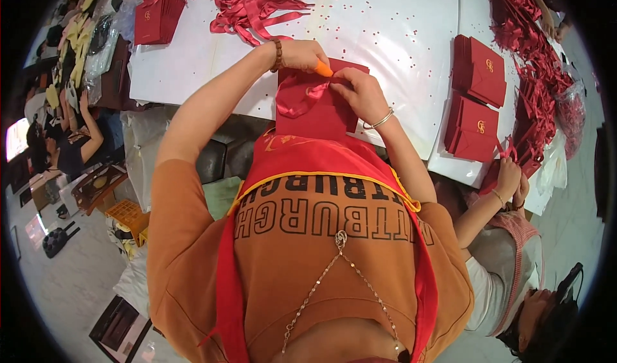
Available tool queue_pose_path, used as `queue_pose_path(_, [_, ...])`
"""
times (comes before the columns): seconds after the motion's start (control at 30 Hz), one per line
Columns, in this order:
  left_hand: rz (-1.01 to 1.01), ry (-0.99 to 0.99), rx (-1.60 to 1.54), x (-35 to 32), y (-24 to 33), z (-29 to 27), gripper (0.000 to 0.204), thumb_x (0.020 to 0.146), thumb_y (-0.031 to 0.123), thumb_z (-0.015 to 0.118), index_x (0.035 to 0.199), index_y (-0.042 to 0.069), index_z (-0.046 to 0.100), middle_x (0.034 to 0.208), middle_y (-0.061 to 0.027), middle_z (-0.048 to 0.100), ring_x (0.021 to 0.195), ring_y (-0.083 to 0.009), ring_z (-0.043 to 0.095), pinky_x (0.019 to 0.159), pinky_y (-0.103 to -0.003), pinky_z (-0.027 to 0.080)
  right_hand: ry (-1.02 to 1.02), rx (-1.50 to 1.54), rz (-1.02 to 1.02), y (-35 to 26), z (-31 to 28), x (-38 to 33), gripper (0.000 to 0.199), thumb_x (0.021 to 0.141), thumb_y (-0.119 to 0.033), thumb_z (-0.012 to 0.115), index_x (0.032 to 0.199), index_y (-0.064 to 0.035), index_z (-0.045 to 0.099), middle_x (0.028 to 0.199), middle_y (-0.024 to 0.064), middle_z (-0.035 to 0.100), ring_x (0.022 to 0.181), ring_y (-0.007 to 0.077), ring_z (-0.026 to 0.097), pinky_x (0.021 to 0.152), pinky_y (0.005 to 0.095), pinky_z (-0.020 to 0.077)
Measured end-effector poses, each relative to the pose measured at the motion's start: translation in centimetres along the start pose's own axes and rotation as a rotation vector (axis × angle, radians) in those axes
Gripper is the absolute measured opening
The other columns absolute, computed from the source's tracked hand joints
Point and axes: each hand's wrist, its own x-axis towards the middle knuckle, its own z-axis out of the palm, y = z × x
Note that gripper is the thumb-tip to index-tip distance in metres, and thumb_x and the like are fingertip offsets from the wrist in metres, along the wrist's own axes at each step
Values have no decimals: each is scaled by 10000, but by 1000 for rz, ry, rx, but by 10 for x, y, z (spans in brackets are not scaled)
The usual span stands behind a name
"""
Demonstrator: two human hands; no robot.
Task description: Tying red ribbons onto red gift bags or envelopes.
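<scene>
At the table's near edge a red paper gift bag [319, 120] lies flat in front of me. A shiny red ribbon [297, 100] loops across its upper part. My left hand [302, 55], with an orange cover on one finger, is closed at the ribbon's upper end over the bag. From the other side my right hand [365, 94] pinches the ribbon between thumb and forefinger. The fingertips of both hands nearly meet, and the bit of ribbon between them is partly hidden.
Loose red ribbons [260, 6] lie beyond my left hand, near a stack of red bags [159, 17]. More bag stacks [472, 125] stand at right. A co-worker's hands [509, 180] handle red ribbon there. Small red dots are scattered over the white table [411, 48].
</scene>
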Motion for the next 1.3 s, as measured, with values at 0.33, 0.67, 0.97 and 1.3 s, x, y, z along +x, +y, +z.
queue_pose_path(0.33, [8, 42, -72, 15, -4, 5, 121, 711, 137, 576, 696, 36, 640, 534, 35, 470, 484, -58, 383, 444, -217, 288, 70, -40, -46, -4, 0, -1, 168, 753, -126, 644, 876, -23, 594, 743, 136, 602, 651, 256, 579, 592, 310, 450])
queue_pose_path(0.67, [149, 480, -107, 17, -17, -10, 171, 769, 193, 557, 770, 41, 636, 642, 14, 524, 543, -58, 407, 470, -222, 306, 15, 53, 47, -9, -6, -6, 169, 776, -121, 608, 898, -13, 567, 782, 136, 590, 693, 298, 568, 612, 330, 444])
queue_pose_path(0.97, [208, 560, 2, 25, -7, 3, 141, 793, 163, 533, 815, 42, 602, 638, -3, 501, 511, -73, 399, 446, -207, 300, 45, 77, 9, 2, -2, -6, 214, 784, -138, 609, 945, -8, 553, 795, 145, 589, 683, 276, 566, 615, 317, 447])
queue_pose_path(1.3, [306, 613, -929, 16, 10, -39, 107, 826, 66, 487, 803, 41, 588, 650, -5, 495, 415, -19, 289, 349, -194, 212, -112, 224, 47, 1, -14, -9, 219, 754, -84, 645, 936, -8, 550, 782, 78, 573, 682, 171, 558, 614, 280, 444])
